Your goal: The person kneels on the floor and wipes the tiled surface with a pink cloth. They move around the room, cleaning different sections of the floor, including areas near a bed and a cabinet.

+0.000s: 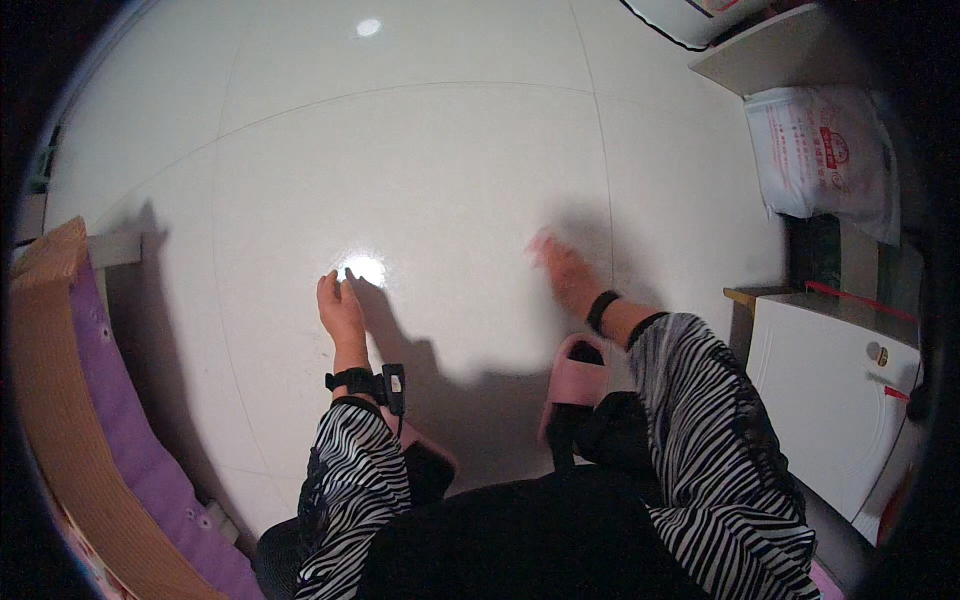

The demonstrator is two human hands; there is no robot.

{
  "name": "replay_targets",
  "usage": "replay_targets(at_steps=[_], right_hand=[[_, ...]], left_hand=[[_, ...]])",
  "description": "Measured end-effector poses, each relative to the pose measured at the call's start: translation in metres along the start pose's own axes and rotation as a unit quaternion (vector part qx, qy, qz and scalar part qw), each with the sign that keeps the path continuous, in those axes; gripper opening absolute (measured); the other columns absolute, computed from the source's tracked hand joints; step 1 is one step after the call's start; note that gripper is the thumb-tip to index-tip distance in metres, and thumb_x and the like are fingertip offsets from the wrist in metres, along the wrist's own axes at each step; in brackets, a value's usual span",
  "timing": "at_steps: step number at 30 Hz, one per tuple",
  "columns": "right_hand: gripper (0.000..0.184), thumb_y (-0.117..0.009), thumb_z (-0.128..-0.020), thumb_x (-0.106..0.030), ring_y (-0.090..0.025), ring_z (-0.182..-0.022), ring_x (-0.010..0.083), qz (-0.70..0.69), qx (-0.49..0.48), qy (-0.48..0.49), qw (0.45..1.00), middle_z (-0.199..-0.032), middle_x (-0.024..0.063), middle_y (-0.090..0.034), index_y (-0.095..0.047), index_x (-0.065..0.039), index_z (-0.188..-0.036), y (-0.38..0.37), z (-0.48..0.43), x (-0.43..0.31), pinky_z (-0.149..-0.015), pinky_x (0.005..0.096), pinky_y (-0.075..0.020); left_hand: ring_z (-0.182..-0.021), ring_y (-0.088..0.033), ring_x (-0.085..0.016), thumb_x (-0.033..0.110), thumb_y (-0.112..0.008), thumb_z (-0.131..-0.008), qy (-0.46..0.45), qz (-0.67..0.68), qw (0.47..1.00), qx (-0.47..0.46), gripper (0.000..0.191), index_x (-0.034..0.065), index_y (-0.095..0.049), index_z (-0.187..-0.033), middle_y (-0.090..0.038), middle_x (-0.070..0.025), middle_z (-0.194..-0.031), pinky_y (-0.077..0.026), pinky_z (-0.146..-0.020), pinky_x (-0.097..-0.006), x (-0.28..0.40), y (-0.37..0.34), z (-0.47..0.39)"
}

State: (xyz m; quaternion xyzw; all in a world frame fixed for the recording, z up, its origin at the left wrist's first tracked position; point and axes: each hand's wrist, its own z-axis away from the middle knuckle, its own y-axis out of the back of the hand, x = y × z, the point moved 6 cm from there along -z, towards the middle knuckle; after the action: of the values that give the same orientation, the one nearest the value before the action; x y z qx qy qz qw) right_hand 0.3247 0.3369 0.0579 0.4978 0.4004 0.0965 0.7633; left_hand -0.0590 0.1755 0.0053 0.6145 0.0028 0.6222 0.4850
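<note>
My left hand hangs above the pale tiled floor, its fingers loosely curled and slightly apart, with nothing seen in it. A black strap with a small dark device circles that wrist. Further right, my right hand is blurred by motion over the floor; its fingers are too smeared to read, and no object shows in it. A black band is around the right wrist. Below the hands are my feet in pink slippers, the right slipper plain to see, the left slipper partly hidden by my forearm.
On the left runs a piece of wooden furniture with a purple cloth along its inner side. To the right stand a white cabinet and a white plastic bag bearing red print. A white object with a black edge is at the top right.
</note>
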Motion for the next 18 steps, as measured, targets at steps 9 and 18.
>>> replay_targets(at_steps=[9,18], right_hand=[[0.03,-0.045,-0.091,-0.017,-0.053,-0.11,0.0414,-0.239,-0.313,-0.05,0.918,-0.118,0.0262,-0.053,-0.052,-0.001,-0.116,-0.143,0.017,-0.221,-0.09,0.0495,-0.0458],[0.025,-0.054,-0.082,-0.007,-0.056,-0.058,0.0205,-0.275,-0.123,0.12,0.946,-0.069,0.005,-0.063,-0.071,-0.018,-0.097,-0.021,-0.051,-0.082,-0.06,0.037,-0.0468]], left_hand=[[-0.13,-0.042,-0.033,0.014,-0.052,-0.089,-0.002,0.064,0.998,-0.026,0.036,-0.0025,-0.057,-0.121,-0.044,-0.0241,-0.138,-0.036,-0.107,-0.0379,0.023,-0.005,-0.002],[-0.114,-0.052,-0.036,0.011,-0.061,-0.084,-0.073,-0.094,0.993,-0.009,0.038,-0.001,-0.056,-0.119,-0.051,-0.0201,-0.125,-0.044,-0.096,-0.0389,0.009,0.005,-0.004]])
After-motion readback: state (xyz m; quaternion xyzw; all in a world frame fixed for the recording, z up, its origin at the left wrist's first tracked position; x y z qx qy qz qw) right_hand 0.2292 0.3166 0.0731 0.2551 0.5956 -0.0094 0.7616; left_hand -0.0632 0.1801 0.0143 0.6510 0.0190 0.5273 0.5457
